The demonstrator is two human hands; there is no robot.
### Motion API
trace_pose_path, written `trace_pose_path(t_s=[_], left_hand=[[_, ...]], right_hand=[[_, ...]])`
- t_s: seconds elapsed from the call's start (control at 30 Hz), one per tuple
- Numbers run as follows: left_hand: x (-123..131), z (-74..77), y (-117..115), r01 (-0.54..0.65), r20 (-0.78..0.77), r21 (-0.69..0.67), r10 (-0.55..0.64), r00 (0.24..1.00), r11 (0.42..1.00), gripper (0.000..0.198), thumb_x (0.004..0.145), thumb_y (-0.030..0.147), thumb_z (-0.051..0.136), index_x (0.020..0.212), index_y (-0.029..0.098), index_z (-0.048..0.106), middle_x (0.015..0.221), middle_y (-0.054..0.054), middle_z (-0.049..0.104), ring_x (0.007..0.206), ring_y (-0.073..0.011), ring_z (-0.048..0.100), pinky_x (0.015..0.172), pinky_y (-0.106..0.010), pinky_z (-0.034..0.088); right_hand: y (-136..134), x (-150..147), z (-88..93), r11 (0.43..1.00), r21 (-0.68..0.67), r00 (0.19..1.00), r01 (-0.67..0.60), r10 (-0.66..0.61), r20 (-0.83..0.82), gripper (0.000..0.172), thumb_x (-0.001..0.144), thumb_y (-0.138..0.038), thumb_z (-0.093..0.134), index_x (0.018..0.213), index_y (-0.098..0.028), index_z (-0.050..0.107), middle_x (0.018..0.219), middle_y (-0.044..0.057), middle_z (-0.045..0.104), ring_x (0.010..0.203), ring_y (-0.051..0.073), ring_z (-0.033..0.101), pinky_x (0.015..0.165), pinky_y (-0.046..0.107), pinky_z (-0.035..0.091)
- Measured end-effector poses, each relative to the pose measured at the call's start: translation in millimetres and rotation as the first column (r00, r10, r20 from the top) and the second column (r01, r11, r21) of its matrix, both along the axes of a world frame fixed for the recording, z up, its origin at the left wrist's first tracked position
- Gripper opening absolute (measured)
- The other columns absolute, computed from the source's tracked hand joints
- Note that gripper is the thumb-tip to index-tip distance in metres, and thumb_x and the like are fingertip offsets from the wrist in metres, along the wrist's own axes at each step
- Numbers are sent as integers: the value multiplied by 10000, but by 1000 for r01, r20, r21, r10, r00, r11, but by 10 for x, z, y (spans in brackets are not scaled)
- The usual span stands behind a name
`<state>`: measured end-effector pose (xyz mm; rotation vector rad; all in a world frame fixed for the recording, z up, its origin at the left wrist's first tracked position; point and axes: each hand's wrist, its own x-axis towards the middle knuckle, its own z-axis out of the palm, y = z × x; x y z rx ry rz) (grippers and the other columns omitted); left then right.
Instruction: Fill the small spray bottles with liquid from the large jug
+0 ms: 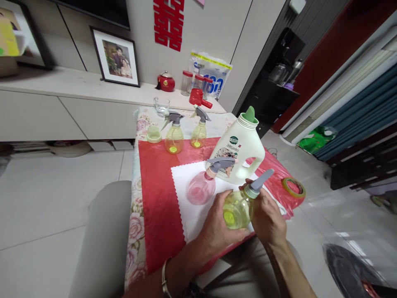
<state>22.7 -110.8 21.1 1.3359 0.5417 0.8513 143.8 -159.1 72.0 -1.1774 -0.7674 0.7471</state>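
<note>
A person's two bare hands hold a yellow-green spray bottle (238, 210) over the near part of a table, tilted, its grey spray head (261, 181) pointing between 1 and 2 o'clock. The left hand (214, 227) is curled around the bottle's body at 8 o'clock, thumb along the near side, fingers spread only as wide as the bottle. The right hand (270, 217) closes around the shoulder and neck at 3 o'clock; some of its fingers are hidden behind the bottle.

Taking the held bottle as the clock's centre, a pink spray bottle (200, 190) stands at 10 o'clock on a white cloth (182, 178) with a scalloped edge. A large white jug (248, 142) stands near at 12 o'clock. Two more yellow spray bottles (174, 139) stand farther off, towards 11 o'clock. A tape roll (284, 186) lies at 2 o'clock on red sheeting (159, 215).
</note>
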Motion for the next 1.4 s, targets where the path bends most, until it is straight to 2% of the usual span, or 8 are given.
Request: trace_pose_path(t_s=[0.17, 0.27, 0.53, 0.7, 0.9, 1.13, 1.3, 1.4], left_hand=[[-6, 29, -3, -21, -20, 23, 22, 1000, 1000, 894, 541, 142, 828, 1331, 234, 420, 1299, -103, 584, 1206, -325, 589, 1065, -512, 491], [-2, 49, -5, -32, -27, 45, 34, 999, 998, 873, 547, 162, 828, 1320, 221, 427, 1276, -107, 586, 1195, -320, 590, 1055, -504, 492], [25, -3, -5, -40, -17, 35, 41, 999, 999, 879, 542, 128, 810, 1325, 221, 421, 1276, -99, 580, 1183, -309, 591, 1044, -490, 497], [23, -23, 1, -48, -27, 61, 50, 998, 997, 883, 532, 109, 808, 1323, 215, 431, 1256, -95, 581, 1185, -314, 585, 1046, -497, 495], [17, -31, 12, -31, -30, 30, 32, 999, 999, 894, 535, 97, 796, 1337, 201, 416, 1289, -110, 565, 1214, -324, 569, 1069, -512, 476], [24, -36, 5, -28, -22, 18, 29, 999, 999, 890, 540, 101, 802, 1335, 207, 415, 1301, -116, 565, 1214, -321, 574, 1059, -506, 487], [19, -38, 5, -56, -39, 56, 58, 998, 997, 898, 540, 118, 814, 1341, 212, 419, 1301, -110, 565, 1225, -321, 567, 1072, -502, 480], [29, -49, -4, -61, -26, 54, 63, 998, 997, 898, 540, 122, 813, 1343, 214, 421, 1300, -106, 563, 1224, -316, 567, 1074, -495, 482]], right_hand=[[12, -2, 12, 997, -22, 997, 69, -70, -21, 301, 728, -410, 816, 986, -276, 739, 993, 63, 769, 1003, 283, 699, 949, 463, 502], [13, -23, -12, 993, -8, 993, 119, -119, -23, 348, 675, -365, 865, 983, -289, 723, 982, 34, 767, 935, 252, 702, 914, 431, 511], [0, -34, -24, 996, -10, 988, 93, -93, -122, 368, 711, -464, 826, 1000, -244, 771, 1029, 87, 762, 979, 278, 694, 979, 475, 484], [22, -62, -41, 985, -9, 979, 173, -173, -111, 355, 616, -345, 909, 933, -286, 760, 923, 18, 764, 882, 231, 704, 974, 458, 491], [16, -104, 2, 994, -34, 983, 108, -112, -148, 421, 696, -484, 837, 1030, -236, 775, 1067, 92, 757, 1023, 285, 689, 1015, 481, 469], [49, -136, -76, 962, -41, 948, 271, -274, -165, 387, 617, -354, 915, 966, -283, 765, 938, 6, 766, 867, 197, 698, 967, 415, 491], [50, -187, -79, 966, -80, 938, 245, -258, -233, 411, 642, -421, 888, 989, -234, 769, 996, 61, 770, 924, 246, 705, 936, 443, 506], [46, -200, -95, 944, -69, 919, 322, -329, -216, 402, 599, -376, 917, 945, -247, 760, 959, 29, 774, 896, 218, 698, 908, 399, 511]])
